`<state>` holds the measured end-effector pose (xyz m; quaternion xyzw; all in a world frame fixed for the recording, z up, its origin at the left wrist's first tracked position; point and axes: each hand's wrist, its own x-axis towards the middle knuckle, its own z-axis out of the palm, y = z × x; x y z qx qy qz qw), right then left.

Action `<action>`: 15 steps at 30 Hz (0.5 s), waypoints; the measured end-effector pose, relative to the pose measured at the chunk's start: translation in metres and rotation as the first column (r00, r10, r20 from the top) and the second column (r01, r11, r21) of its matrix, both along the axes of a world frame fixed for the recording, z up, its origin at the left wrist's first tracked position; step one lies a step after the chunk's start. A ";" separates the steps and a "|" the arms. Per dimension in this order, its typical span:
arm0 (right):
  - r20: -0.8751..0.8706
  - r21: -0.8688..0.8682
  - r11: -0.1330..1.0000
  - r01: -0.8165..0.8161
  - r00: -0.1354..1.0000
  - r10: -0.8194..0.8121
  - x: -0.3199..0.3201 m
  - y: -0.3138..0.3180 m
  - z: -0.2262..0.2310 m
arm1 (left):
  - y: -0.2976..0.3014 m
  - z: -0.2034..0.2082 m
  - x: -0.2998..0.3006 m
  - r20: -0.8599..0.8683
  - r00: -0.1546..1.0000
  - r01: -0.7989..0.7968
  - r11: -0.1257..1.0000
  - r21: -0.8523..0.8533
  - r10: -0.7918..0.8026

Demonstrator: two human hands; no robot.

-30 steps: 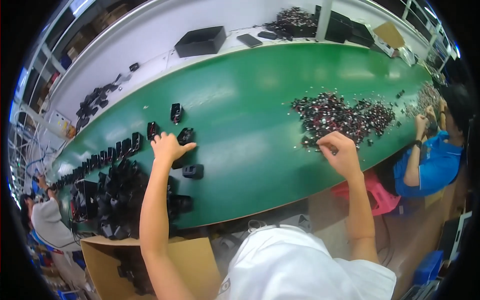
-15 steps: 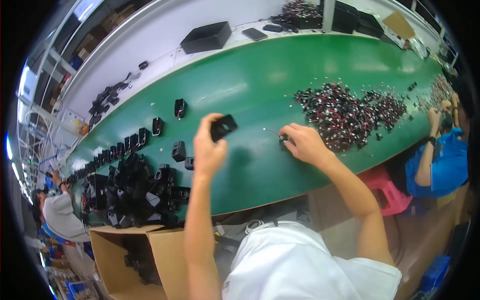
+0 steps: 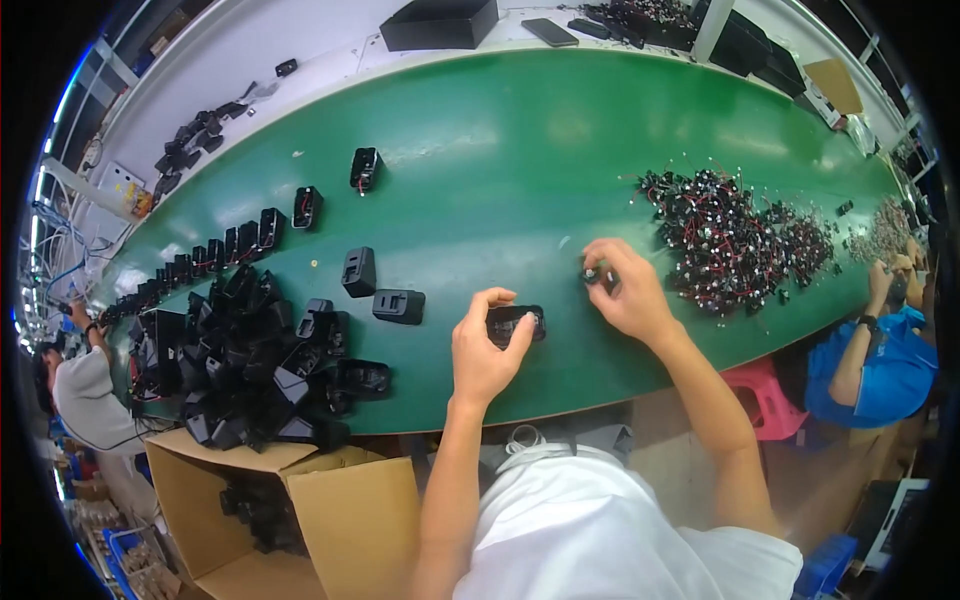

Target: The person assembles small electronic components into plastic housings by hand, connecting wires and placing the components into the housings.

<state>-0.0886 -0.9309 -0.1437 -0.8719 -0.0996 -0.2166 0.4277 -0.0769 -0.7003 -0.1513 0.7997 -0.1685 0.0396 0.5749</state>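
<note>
Overhead view of a long green tabletop (image 3: 520, 160). Near the lower middle, left hand (image 3: 485, 350) gripping a small black plastic housing (image 3: 518, 324), fingers curled shut around its near side, thumb over the top. Just beside it at 2 o'clock, right hand (image 3: 625, 290) pinching a tiny black wired part (image 3: 592, 274) between closed fingertips, close above the green surface. At 2 o'clock from the right hand, a spread heap of small wired components (image 3: 735, 235). At 9 o'clock from the left hand, two loose black housings (image 3: 385, 292), then a large pile of black housings (image 3: 250, 365). Below that pile, an open cardboard box (image 3: 300, 510). At far right, another person in a blue shirt (image 3: 880, 365).
</note>
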 end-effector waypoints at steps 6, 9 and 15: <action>-0.114 -0.160 0.980 0.116 0.984 -0.136 -0.005 -0.004 -0.006 | -0.001 0.004 0.000 -0.022 1.000 0.009 1.000 0.016 -0.008; 0.017 -0.323 0.943 0.087 0.996 -0.087 -0.014 -0.008 0.005 | 0.000 0.005 -0.002 -0.009 1.000 0.019 1.000 0.013 -0.019; -0.013 -0.359 0.926 0.114 0.992 -0.127 -0.018 -0.011 0.008 | 0.000 0.006 -0.002 -0.044 0.999 0.022 0.999 0.024 -0.021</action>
